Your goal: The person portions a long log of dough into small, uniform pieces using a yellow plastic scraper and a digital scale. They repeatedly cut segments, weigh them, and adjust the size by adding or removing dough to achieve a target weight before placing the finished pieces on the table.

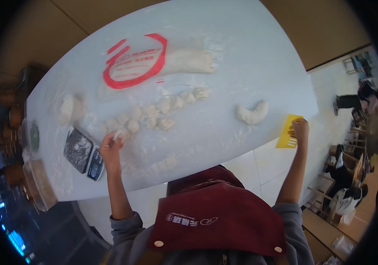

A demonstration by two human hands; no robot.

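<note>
On the floured white table point(202, 145), my left hand point(111, 147) pinches a small piece of pale dough point(120, 134) at the near left end of a loose row of dough pieces point(150, 114). My right hand point(299, 129) grips a yellow plastic dough scraper point(285, 135) near the table's right edge. A curved roll of dough point(252, 113) lies to the left of the scraper. Farther back, a thick length of dough point(189, 61) is partly covered by a clear plastic bag point(136, 66) with red print. A digital kitchen scale point(78, 149) dusted with flour sits left of my left hand.
A bowl of flour point(68, 109) stands behind the scale. A clear plastic container point(39, 184) is at the table's left edge. Flat dough pieces point(165, 164) lie near the front edge. At far right are people point(367, 96) and wooden stools.
</note>
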